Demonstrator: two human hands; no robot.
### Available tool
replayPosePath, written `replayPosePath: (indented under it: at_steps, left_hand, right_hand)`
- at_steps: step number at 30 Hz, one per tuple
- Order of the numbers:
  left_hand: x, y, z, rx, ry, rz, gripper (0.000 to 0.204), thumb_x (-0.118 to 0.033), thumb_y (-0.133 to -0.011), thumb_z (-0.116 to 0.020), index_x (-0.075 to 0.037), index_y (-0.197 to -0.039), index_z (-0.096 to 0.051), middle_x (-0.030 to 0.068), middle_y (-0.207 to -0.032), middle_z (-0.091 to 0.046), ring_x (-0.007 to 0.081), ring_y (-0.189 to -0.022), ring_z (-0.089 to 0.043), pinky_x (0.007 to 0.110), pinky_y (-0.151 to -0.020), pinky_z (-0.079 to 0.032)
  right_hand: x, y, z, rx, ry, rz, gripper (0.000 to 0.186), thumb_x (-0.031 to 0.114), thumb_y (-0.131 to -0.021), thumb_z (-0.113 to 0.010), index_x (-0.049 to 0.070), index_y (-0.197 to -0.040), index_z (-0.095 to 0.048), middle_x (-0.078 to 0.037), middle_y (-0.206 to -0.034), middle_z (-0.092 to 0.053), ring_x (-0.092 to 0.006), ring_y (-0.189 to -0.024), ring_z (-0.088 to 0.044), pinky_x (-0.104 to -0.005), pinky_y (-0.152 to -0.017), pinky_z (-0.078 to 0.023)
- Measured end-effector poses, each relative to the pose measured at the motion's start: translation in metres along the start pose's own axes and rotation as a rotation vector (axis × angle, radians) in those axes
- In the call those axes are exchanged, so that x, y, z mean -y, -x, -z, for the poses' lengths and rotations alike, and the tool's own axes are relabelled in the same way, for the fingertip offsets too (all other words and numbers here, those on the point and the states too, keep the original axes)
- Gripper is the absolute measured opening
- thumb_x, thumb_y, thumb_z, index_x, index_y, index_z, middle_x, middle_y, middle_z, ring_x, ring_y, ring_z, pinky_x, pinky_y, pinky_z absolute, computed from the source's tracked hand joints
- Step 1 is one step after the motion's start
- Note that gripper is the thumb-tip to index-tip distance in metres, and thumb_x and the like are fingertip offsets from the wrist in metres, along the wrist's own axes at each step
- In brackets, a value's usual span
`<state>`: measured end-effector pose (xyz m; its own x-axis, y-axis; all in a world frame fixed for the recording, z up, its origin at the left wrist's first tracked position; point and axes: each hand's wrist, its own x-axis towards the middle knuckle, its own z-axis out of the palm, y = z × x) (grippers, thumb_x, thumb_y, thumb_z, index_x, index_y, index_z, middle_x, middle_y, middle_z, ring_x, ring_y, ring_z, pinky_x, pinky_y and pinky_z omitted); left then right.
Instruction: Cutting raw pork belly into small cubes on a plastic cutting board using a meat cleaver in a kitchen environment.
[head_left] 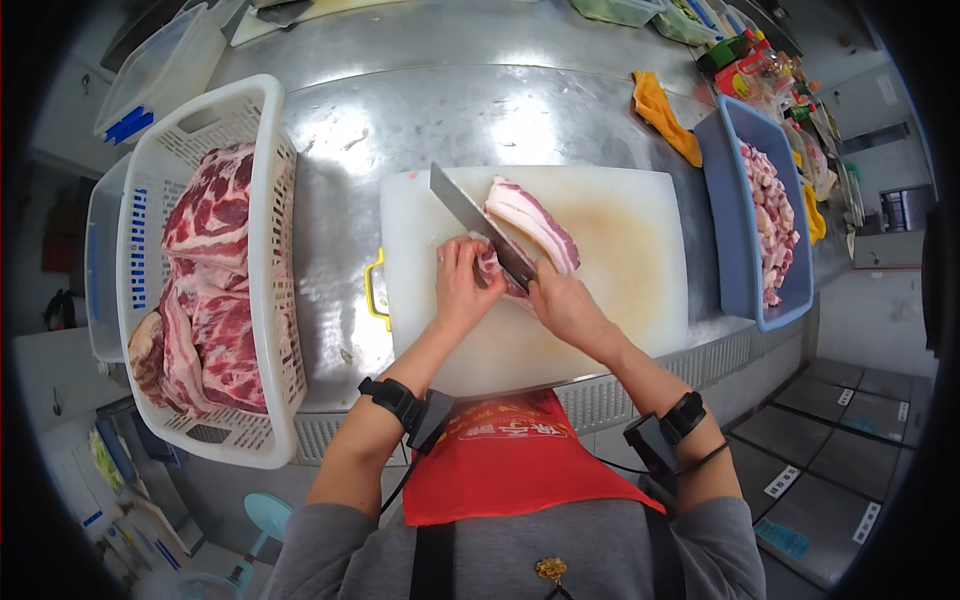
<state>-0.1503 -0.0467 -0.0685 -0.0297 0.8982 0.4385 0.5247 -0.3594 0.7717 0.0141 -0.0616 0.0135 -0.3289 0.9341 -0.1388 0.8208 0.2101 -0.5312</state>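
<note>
While the right hand (566, 305) grips the handle of a cleaver (480, 225), fingers wrapped shut round it, the blade runs up-left w/ its edge down on a pork slab (535, 228) on the white cutting board (620, 300). Left hand (462, 285) sits just left of the blade, fingers curled down & pressing on the near end of the meat, where a small cut piece (490, 265) lies betw. the two hands. Slab is pale fat w/ pink-red streaks, lying diagonal, approx. centre of the board, far end pointing up-left. Board rests on a steel worktop (330, 220); a yellow handle (372, 290) shows at the board's left edge.

Left of the board: big white slotted basket (270, 120) holding large red marbled meat slabs (210, 290), well apart from the hands. Right of the board: blue tray (730, 230) w/ cut meat pieces (775, 220). An orange cloth (665, 115) lies on the worktop just beyond the tray's far-left corner. Bottles & packets (750, 60) cluster at the far right. Clear lidded tub (160, 70) far left.

Both wrists carry black strapped devices (395, 400); red apron (510, 455) over grey top at the lower edge.
</note>
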Motion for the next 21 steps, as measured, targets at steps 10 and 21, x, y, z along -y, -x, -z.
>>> replayPosePath:
  at_steps: [10, 21]
  left_hand:
    - [-0.001, 0.012, 0.002, -0.108, -0.051, 0.078, 0.04, -0.011, -0.064, -0.068, -0.006, -0.1, -0.051, 0.0111, -0.097, -0.049, 0.0313, -0.093, -0.048, 0.042, -0.077, -0.041]
    - [-0.018, 0.032, 0.003, 0.156, -0.244, -0.301, 0.028, -0.011, -0.067, -0.072, -0.012, -0.092, -0.059, 0.0046, -0.101, -0.054, 0.0265, -0.101, -0.05, 0.04, -0.083, -0.04]
  right_hand:
    - [-0.011, 0.044, 0.06, 0.068, -0.133, -0.06, 0.016, 0.011, -0.088, -0.049, -0.004, -0.088, -0.044, -0.027, -0.066, -0.055, -0.0447, -0.06, -0.054, -0.0461, -0.055, -0.042]
    - [-0.022, 0.11, 0.056, 0.118, -0.047, -0.093, 0.013, 0.008, -0.086, -0.049, -0.001, -0.091, -0.041, -0.024, -0.064, -0.057, -0.0443, -0.062, -0.056, -0.0512, -0.056, -0.045]
